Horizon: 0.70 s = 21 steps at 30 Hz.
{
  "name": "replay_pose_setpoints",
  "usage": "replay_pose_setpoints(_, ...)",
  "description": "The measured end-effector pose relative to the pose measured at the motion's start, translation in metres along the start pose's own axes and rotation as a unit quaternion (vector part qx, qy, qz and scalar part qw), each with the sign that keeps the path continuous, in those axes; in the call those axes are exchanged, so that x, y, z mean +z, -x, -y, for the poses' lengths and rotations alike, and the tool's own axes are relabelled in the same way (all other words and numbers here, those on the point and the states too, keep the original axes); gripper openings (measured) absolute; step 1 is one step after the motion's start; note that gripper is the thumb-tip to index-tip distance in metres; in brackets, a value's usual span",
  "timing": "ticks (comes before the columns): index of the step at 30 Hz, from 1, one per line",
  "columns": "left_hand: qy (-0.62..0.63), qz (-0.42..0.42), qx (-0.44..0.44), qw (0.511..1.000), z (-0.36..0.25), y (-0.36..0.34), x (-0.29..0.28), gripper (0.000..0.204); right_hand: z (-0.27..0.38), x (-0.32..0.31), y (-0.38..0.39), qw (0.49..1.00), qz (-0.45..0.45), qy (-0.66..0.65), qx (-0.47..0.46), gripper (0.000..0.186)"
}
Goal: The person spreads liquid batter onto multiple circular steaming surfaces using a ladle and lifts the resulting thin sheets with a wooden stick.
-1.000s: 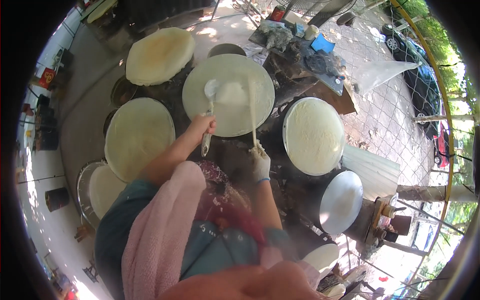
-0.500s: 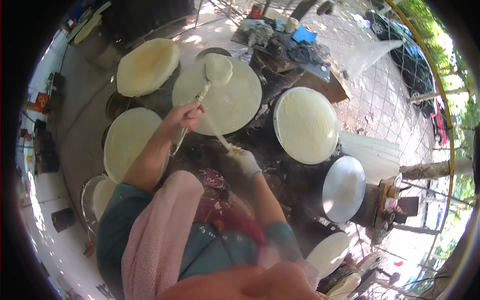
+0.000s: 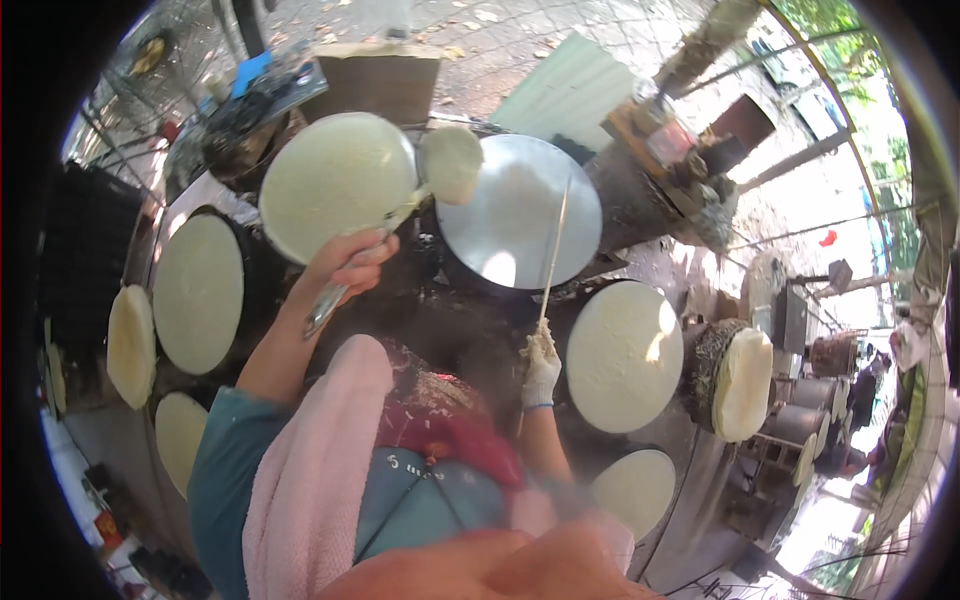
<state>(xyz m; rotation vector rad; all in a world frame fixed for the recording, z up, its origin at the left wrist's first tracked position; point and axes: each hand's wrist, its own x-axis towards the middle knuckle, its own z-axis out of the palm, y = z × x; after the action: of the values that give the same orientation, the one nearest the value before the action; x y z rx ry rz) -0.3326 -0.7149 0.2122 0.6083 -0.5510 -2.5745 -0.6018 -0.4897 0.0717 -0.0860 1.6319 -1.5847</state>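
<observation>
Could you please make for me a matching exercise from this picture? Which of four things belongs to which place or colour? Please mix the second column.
Things:
1. Ladle
2. Thin stick
3. Griddle below the stick's tip
4. Towel

Places or colours:
A. silver-grey
B. held in the gloved right hand
C. pink
D. held in the left hand

Pairs: 1-D; 2-B; 3-A; 4-C

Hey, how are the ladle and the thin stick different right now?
Shape: the ladle has a broad, rounded head; the stick is thin and straight.
Hold: the bare left hand grips the ladle; the white-gloved right hand grips the stick.
Pose: the ladle slants forward and rightward; the stick points more nearly straight ahead.
Both point away from the wearer's body.
</observation>
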Motion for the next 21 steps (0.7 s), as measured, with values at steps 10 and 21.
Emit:
replay_pose_setpoints(10,-0.237,-0.003,-0.022,0.971,0.113,-0.288,0.021,0.022,0.03,-0.012,-0.094,0.84,-0.145,0.497,-0.159,0.048)
replay_pose_setpoints(21,-0.655,-0.233,0.321,0.643,0.035,-0.274,-0.028,0.027,0.035,0.061,-0.115,0.991,-0.096,0.071,0.064,0.031)
